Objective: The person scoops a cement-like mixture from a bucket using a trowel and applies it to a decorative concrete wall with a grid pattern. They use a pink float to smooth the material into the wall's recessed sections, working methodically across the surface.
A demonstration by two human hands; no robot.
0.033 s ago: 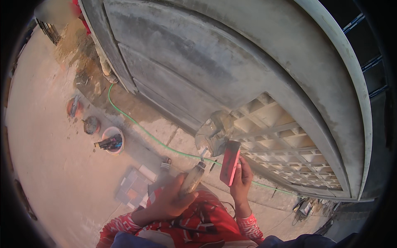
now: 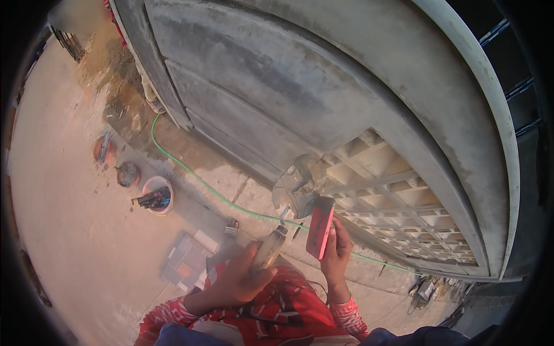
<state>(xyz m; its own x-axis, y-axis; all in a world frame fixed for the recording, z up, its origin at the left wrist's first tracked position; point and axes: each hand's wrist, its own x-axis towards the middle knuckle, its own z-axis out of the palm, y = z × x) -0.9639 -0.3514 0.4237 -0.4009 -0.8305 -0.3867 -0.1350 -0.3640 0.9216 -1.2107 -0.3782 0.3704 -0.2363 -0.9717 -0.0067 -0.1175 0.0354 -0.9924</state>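
My left hand [image 2: 239, 279] is wrapped around a cloudy, brownish bottle [image 2: 268, 252] with a dark neck. The bottle tilts up and away from me, and a pale streak shows just past its neck. In my right hand [image 2: 338, 247] is a red plastering float [image 2: 319, 230] with a dark patch at its upper end, held on edge by its near side. Beyond both tools stands a grey plastered wall [image 2: 248, 98]. A crumpled, greyish, translucent shape [image 2: 300, 184] shows at the corner of the wall's lattice panel [image 2: 398, 196]; what it is I cannot tell.
A green hose [image 2: 202, 182] runs along the wall's foot. To the left stand a white bucket of tools [image 2: 163, 203], a dark bucket [image 2: 127, 174] and a reddish container [image 2: 104, 148]. Grey tiles [image 2: 186, 259] lie near my sandalled foot [image 2: 231, 228]. Another person's red clothing [image 2: 117, 26] shows behind the wall's far end.
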